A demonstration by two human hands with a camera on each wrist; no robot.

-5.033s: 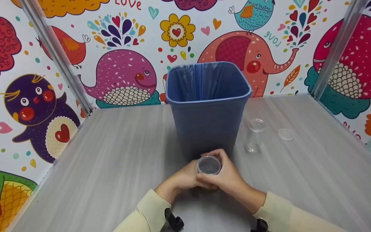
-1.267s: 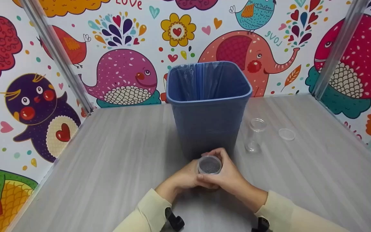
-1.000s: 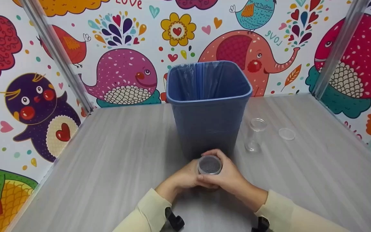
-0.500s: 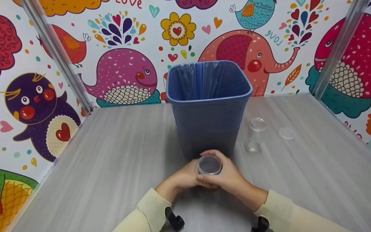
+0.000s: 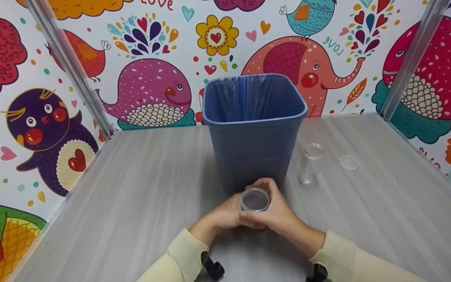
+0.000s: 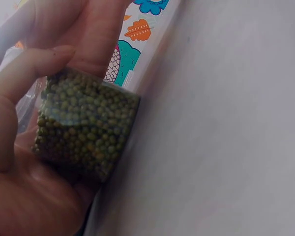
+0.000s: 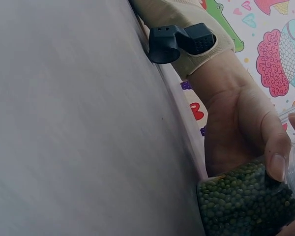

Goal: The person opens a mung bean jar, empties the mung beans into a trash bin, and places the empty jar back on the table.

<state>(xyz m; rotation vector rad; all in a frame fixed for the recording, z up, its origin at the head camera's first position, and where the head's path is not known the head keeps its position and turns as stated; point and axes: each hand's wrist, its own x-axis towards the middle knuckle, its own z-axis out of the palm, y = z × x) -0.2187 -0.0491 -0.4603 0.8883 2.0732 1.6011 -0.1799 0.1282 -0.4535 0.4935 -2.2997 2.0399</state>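
Observation:
A clear plastic jar (image 5: 255, 200) of green beans stands upright between both hands near the front of the table, its round translucent top facing up. My left hand (image 5: 225, 214) grips its lower body from the left; the thumb presses the side in the right wrist view. My right hand (image 5: 284, 217) curls round the top rim, thumb in front and fingers behind. Small round green beans (image 6: 86, 125) fill the lower part of the jar in the left wrist view. Its base sits close over the table in both wrist views.
Right behind the hands stands a tall blue bin (image 5: 255, 149) lined with a clear bag. To its right are another clear jar (image 5: 307, 178), with no beans showing in it, and a flat clear lid (image 5: 349, 163). Printed walls (image 5: 163, 90) bound the grey table (image 5: 143, 188).
The right hand's fingers shift slightly around the jar's top, sinking a little and then rising again behind the rim. The jar, left hand, bin, other jar and lid stay put.

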